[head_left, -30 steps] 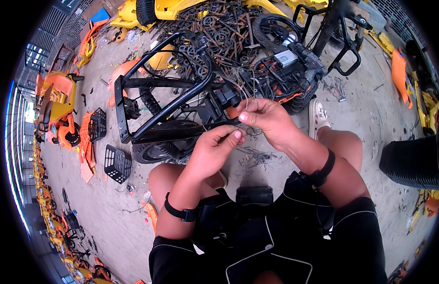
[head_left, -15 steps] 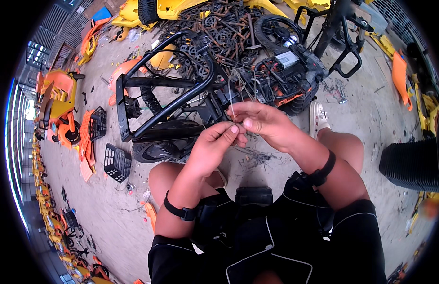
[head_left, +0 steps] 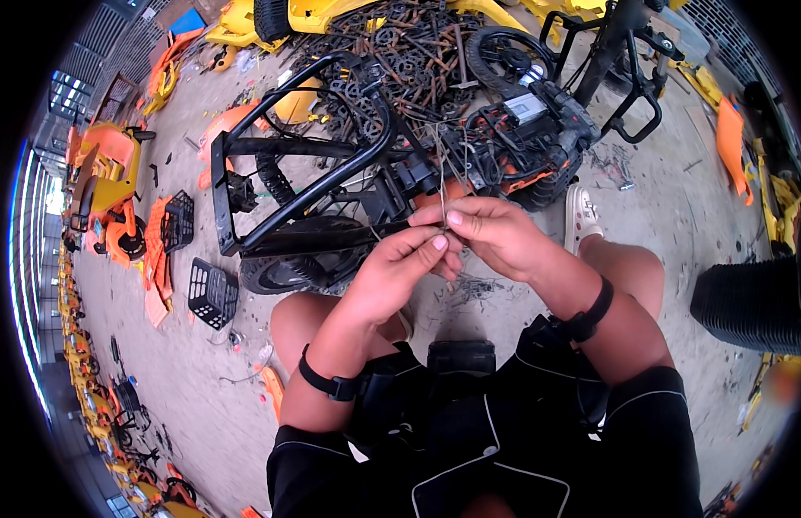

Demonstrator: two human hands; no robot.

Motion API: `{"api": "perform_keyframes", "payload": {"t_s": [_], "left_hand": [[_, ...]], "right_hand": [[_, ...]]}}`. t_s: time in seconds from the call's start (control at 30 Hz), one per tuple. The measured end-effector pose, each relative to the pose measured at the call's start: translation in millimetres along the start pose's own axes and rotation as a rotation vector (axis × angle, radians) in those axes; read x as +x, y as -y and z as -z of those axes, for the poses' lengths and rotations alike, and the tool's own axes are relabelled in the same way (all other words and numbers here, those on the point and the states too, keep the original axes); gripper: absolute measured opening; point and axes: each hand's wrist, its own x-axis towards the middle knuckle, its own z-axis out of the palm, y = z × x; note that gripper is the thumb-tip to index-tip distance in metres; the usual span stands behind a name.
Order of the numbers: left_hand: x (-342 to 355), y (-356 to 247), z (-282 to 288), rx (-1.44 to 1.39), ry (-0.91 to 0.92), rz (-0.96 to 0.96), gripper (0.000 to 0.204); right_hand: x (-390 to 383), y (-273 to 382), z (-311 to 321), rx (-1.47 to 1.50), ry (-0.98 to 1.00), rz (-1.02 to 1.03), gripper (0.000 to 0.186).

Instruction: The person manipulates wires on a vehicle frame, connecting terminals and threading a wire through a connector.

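Note:
Thin cables [head_left: 443, 180] run from the wiring of a stripped electric bike lying on its side to my fingertips. My right hand [head_left: 502, 237] pinches them between thumb and forefinger. My left hand [head_left: 402, 269] is closed just below and to the left, its thumb pressed to the fingers; the cable ends there are mostly hidden. Behind my hands lie the bike's black tube frame [head_left: 318, 192] and its motor-like housing with exposed wires [head_left: 495, 142]. A silver box [head_left: 525, 108] sits on top of that part.
A heap of rusty cranks and metal parts [head_left: 400, 65] lies beyond the bike. Black plastic baskets [head_left: 213, 293] and orange panels [head_left: 157, 259] are on the left. A stack of black crates or baskets [head_left: 750, 298] stands at the right. Yellow body panels [head_left: 331, 17] edge the back.
Both hands have shifted slightly right, with the cables now more upright between them. My right fingers have closed more tightly around the strands, and an orange piece shows behind.

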Motion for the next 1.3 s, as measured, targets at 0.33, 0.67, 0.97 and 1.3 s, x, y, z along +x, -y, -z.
{"api": "perform_keyframes", "payload": {"t_s": [0.33, 0.67, 0.97, 1.3], "left_hand": [[2, 1, -4, -0.012, -0.011, 0.017, 0.027], [4, 5, -5, 0.015, -0.019, 0.082, 0.026], [7, 8, -5, -0.098, -0.06, 0.087, 0.028], [3, 4, -8, -0.07, -0.076, 0.09, 0.027]], "right_hand": [[1, -3, -3, -0.128, -0.233, 0.071, 0.02], [-1, -5, 0, -0.116, -0.395, 0.045, 0.01], [-1, -3, -1, -0.168, -0.287, 0.031, 0.036], [1, 7, 7, 0.012, -0.202, 0.03, 0.047]]}}
